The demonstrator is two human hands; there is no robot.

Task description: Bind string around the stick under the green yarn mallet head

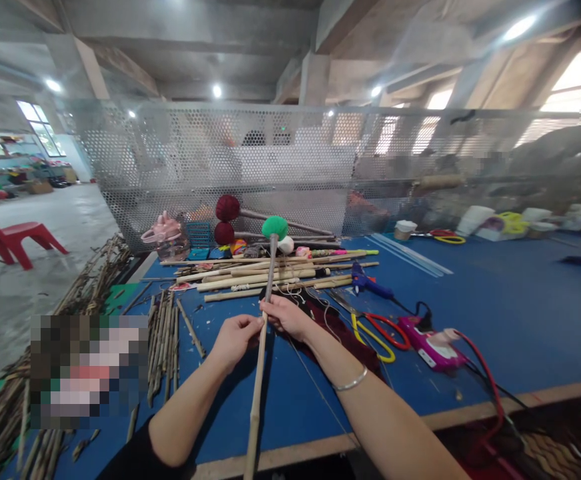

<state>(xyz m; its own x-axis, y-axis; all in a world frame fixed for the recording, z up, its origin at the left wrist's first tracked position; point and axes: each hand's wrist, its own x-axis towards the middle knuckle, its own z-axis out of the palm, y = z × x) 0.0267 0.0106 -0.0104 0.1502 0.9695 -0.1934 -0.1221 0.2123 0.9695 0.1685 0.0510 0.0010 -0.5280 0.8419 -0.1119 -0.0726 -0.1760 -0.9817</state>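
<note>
A long bamboo stick [255, 407] stands tilted away from me, its near end at the table's front edge. A round green head [275, 228] tops it, and the part just below is wrapped in something greyish. My right hand [284, 316] pinches the stick where the wrapping meets the bare bamboo. Slightly lower, my left hand [235, 340] has thumb and finger pressed together against the stick's left side. Dark red cloth [335, 327] lies beneath and right of my right hand, with loose pale string on it.
Bamboo sticks [265, 277] and two dark red balls [227, 208] lie behind my hands. To the right are scissors [370, 327], a blue glue gun [370, 283] and a magenta power strip [435, 345]. Twigs [163, 340] lie left; a mesh panel [290, 160] stands behind.
</note>
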